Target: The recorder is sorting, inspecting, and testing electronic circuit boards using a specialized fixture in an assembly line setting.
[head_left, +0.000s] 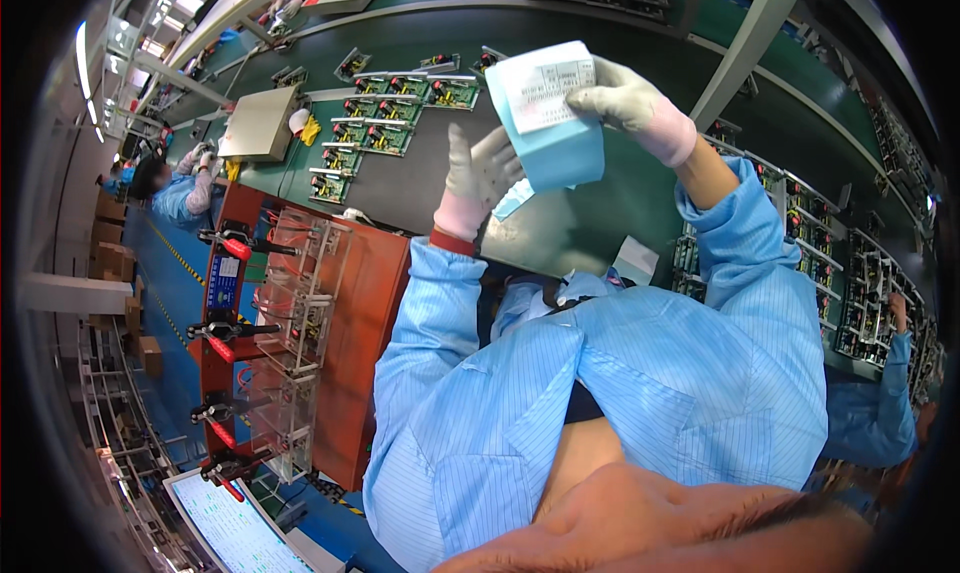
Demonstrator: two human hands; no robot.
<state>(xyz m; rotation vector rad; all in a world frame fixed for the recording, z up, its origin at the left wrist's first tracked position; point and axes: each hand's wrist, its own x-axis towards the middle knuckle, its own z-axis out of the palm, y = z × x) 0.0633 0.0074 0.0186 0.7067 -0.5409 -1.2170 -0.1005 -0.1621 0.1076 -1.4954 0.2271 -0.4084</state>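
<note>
Reading from left to right, the gloved left hand (478, 178) is shown with fingers spread, touching the lower left edge of the light-blue packet (552, 123), which is raised above the conveyor belt (420, 188), its long axis near upright, and pinched at its upper right by the gloved right hand (625, 103).

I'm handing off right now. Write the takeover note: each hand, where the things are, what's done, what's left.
Right hand, gloved: pinches the top edge of a light blue packet, held up above the conveyor belt.
Left hand, gloved: open, fingers spread, against the packet's lower left side.
Circuit boards lie in rows on the belt's far left; a clear fixture with red clamps stands at left.
Done: packet lifted.
Left: packet not yet set down.
</note>
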